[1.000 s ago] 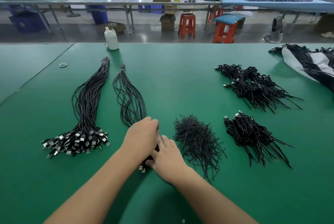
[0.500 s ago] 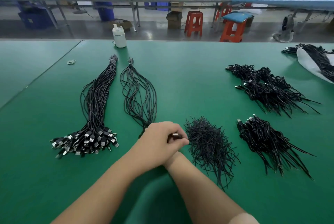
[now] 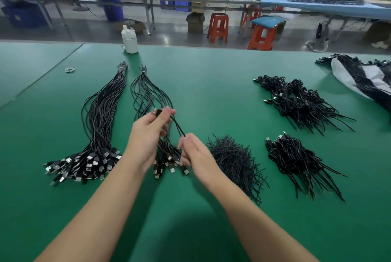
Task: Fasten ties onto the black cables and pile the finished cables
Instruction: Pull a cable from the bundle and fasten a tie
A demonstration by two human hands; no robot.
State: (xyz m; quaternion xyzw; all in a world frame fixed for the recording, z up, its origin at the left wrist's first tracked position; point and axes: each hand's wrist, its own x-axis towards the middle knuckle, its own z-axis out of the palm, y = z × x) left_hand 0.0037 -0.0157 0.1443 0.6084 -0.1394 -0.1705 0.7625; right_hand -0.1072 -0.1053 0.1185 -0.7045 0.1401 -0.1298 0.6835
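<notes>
You've got one cable [image 3: 177, 126] up off the bench [image 3: 211, 92], stretched between your two hands. Your left hand [image 3: 146, 134] pinches the USB plug [image 3: 157, 112] end at the top, thumb and fingers curled on it. Your right hand [image 3: 194, 153] sits lower and a bit blurry, fingertips pinching the cord where it comes down, so both grips are closed on that same cable.

Right under your hands is the thin bundle [image 3: 148, 96], tied at the far end, its plugs fanned out by your wrists. Just left of it lies the fat bundle [image 3: 99, 126], also tied at the far end, with a big cluster of plugs at the near end. Just right of your right hand is the ties heap [image 3: 232, 160]. Further right, the near pile [image 3: 296, 162] of done cables, and behind it the far pile [image 3: 296, 101]. A white bag [image 3: 347, 73] with more cables lies at the far right edge, and a white bottle [image 3: 129, 40] stands at the bench's back edge.
</notes>
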